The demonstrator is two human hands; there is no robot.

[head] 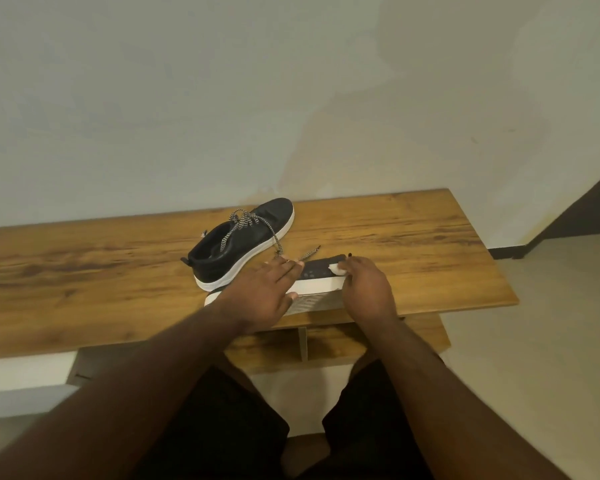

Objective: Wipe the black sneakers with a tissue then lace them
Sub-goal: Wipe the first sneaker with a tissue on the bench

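1. The near sneaker [312,282] lay tipped on its side at the front edge of the tabletop [413,237], white sole facing the person, its black upper turned up.
2. The left hand [262,296] rested over the sneaker's heel end, fingers fairly straight and spread, pressing it steady rather than gripping.
3. The right hand [366,289] pinched a small white tissue [336,269] against the black upper near the toe end.
4. To wipe well, I judged short strokes along the upper would serve, with the left hand bearing down so the shoe did not slide off the front edge; a fresh fold of tissue would help once it soiled.
5. The second sneaker [243,240] stood upright towards the middle of the tabletop, just behind the first, with a checked lace [253,221] loosely threaded and trailing towards the hands. Lacing was not yet finished.
6. The tabletop was wood-grained brown, set against a pale wall [257,98]; a lower shelf [326,344] showed beneath, and a light floor [534,341] lay to the right.
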